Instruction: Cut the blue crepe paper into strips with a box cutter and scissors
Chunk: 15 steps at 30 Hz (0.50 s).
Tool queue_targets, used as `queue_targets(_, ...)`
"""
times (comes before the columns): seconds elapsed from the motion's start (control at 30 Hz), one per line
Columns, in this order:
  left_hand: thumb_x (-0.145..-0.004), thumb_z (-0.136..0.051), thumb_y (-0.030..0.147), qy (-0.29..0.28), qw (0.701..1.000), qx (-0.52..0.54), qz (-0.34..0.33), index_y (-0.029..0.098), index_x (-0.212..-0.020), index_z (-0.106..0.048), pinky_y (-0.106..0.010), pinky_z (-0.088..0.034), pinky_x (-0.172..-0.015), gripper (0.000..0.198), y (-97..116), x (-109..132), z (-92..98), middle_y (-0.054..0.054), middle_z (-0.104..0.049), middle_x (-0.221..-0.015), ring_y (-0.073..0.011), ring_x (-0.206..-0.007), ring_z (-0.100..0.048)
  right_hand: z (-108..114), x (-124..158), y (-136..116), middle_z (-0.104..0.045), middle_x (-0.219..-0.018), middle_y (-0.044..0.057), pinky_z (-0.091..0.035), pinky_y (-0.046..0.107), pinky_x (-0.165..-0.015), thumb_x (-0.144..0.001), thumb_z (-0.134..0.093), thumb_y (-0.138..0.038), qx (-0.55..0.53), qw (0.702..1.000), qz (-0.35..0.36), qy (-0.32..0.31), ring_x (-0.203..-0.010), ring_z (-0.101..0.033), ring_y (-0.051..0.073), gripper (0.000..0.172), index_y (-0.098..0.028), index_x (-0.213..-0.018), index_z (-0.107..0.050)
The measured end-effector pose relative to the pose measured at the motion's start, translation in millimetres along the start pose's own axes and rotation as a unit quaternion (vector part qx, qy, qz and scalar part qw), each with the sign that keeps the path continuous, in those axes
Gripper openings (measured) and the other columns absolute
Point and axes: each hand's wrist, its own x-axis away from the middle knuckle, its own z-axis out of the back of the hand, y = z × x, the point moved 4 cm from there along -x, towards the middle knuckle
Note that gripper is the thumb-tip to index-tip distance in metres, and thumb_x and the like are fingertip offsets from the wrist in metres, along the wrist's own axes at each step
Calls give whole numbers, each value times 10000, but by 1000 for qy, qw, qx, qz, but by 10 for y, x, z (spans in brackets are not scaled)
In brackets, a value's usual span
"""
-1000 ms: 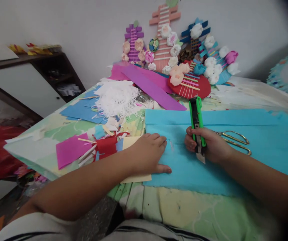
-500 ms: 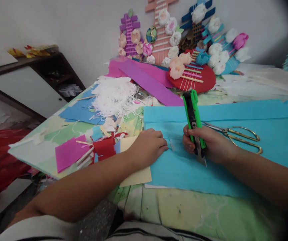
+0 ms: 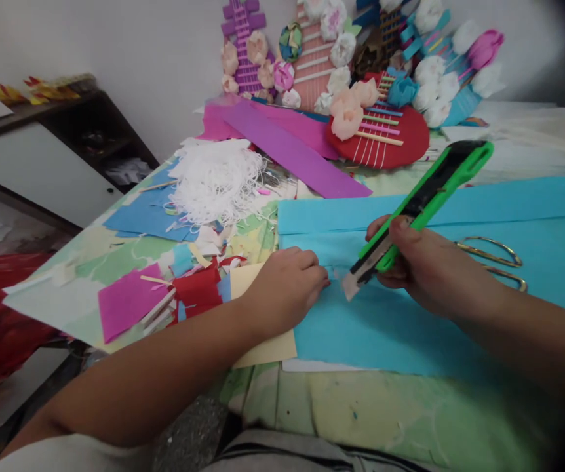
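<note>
My right hand (image 3: 425, 269) grips a green and black utility knife (image 3: 425, 200). Its blade is out and slants down to the left, close to the fingertips of my other hand. Resting on the large turquoise paper sheet (image 3: 385, 341), my left hand (image 3: 290, 288) has curled fingers pinching a small blue piece (image 3: 334, 274), mostly hidden by them. Gold-handled scissors (image 3: 516, 257) lie on the sheet behind my right hand, which covers their blades. A cream card (image 3: 272, 347) sits under my left wrist.
Paper scraps (image 3: 196, 288) and a magenta square (image 3: 128, 301) lie to the left. A heap of white string (image 3: 216, 180) is farther back. Purple strips (image 3: 295, 151), a red round instrument shape (image 3: 405, 141) and flower-decorated models stand along the wall. A cabinet (image 3: 46, 177) is at left.
My right hand has tilted the knife from near upright to slanting, bringing its blade left toward my left fingertips. My left hand stays on the sheet. The view has shifted slightly.
</note>
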Motion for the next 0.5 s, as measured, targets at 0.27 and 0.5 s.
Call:
queue_targets(0.27, -869, -429, 375, -47, 998, -29, -27, 161, -656, -612, -306, -348, -558, 353, 103, 63, 66, -38, -548, -622, -184, -618, -519, 150, 24, -21, -445, -459, -65, -279, 204, -353, -713, -619, -452, 145, 988, 49, -1, -380, -377, 70, 267, -210, -741, -508)
queue_targets(0.5, -875, -426, 392, -76, 995, -39, -57, 166, -649, -596, -284, -351, -508, 362, 162, 116, 69, -29, -546, -587, -177, -569, -523, 164, 87, -87, -475, -510, -40, -342, 201, -398, -726, -578, -522, 224, 968, 69, 88, -446, -440, 77, 315, -217, -695, -503)
